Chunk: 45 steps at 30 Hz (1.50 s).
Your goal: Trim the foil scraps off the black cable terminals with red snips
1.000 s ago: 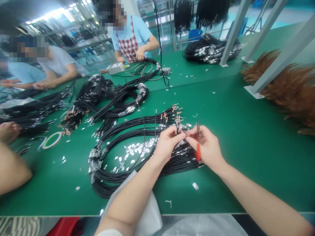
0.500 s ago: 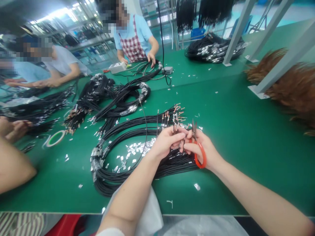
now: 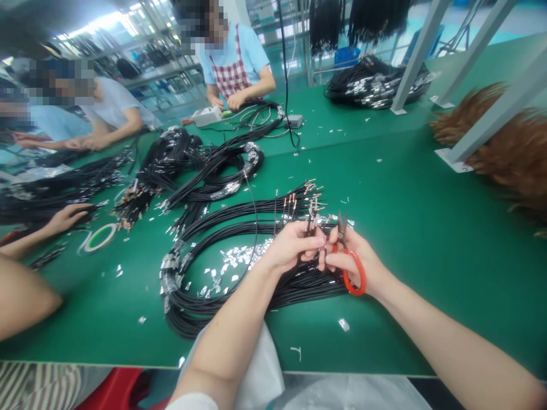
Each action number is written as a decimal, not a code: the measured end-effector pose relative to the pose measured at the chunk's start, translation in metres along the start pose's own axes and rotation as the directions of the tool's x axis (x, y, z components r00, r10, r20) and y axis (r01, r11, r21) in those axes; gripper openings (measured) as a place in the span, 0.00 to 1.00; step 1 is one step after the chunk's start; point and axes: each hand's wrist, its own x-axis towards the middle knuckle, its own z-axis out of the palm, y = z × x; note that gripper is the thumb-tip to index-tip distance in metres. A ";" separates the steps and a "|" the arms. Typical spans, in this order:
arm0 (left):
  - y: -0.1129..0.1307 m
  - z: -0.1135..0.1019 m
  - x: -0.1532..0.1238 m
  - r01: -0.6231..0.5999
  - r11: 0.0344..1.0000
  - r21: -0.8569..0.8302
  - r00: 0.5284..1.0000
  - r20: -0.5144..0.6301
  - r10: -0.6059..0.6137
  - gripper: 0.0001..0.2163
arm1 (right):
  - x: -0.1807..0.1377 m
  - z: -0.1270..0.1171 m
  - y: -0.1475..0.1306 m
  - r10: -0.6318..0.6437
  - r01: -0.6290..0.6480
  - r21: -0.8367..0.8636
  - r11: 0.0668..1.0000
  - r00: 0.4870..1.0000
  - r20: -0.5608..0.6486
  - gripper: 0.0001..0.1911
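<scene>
Scissors: In the head view, the red-handled scissors (image 3: 342, 232) point blades-up, away from the near edge of the green table (image 3: 427, 239); a twist of the hold could turn a tip into a finger, because both hands meet so closely.
Right hand: The right hand (image 3: 372, 267) grips the scissors, a handle loop hanging below the thumb; whether its fingertips also pinch a cable cannot be told.
Left hand: The left hand (image 3: 290, 245) appears closed on cable ends (image 3: 313, 213), thumb against fingers; a slack pinch might let one slip, since they are thin and splay.
Cable ends: They stick up past the left fingers, just left of the blades and seemingly apart from them.
Black cable coil: The black cable coil (image 3: 192, 310) lies left of and beneath the hands, its lower curve toward the table's near edge; the left forearm crosses above, so a dropped elbow could drag or tangle it.
Foil scraps: Silver foil scraps (image 3: 239, 253) lie scattered inside the coil; loose and light, they could cling to the cables.
</scene>
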 end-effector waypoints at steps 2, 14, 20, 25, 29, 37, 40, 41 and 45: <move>-0.002 0.001 0.002 -0.032 0.999 0.019 0.999 -0.009 0.032 0.13 | 0.000 0.000 -0.001 -0.007 0.005 -0.027 1.000 0.997 -0.075 0.18; -0.009 0.000 0.005 0.005 0.999 0.048 0.999 -0.050 -0.002 0.12 | -0.001 -0.001 0.001 -0.089 0.046 -0.257 0.965 0.983 -0.159 0.16; -0.008 -0.004 0.004 0.137 0.990 0.024 0.990 0.041 -0.138 0.10 | -0.005 -0.010 -0.008 -0.360 0.073 -0.735 0.674 0.902 -0.240 0.07; -0.004 -0.002 0.003 0.142 0.989 -0.031 0.986 0.095 -0.139 0.11 | -0.014 -0.014 -0.036 -0.373 0.106 -0.764 0.636 0.909 -0.185 0.06; -0.003 0.004 0.003 -0.020 0.999 -0.031 0.976 -0.220 0.013 0.07 | -0.017 -0.006 -0.035 0.008 -0.028 -0.656 0.755 0.999 -0.033 0.13; -0.004 0.012 -0.001 -0.183 0.969 0.167 0.903 -0.362 0.233 0.05 | -0.014 -0.003 -0.019 0.246 -0.237 -0.499 0.833 0.968 -0.050 0.21; -0.005 0.012 -0.001 -0.187 0.964 0.187 0.899 -0.363 0.244 0.05 | -0.014 -0.005 -0.021 0.240 -0.226 -0.477 0.849 0.970 -0.032 0.21; -0.006 0.012 -0.001 -0.191 0.963 0.191 0.897 -0.365 0.251 0.05 | -0.013 -0.005 -0.022 0.249 -0.233 -0.467 0.853 0.968 -0.029 0.21; -0.006 0.013 -0.001 -0.204 0.957 0.207 0.886 -0.377 0.270 0.04 | -0.013 -0.005 -0.023 0.262 -0.237 -0.443 0.865 0.965 -0.007 0.20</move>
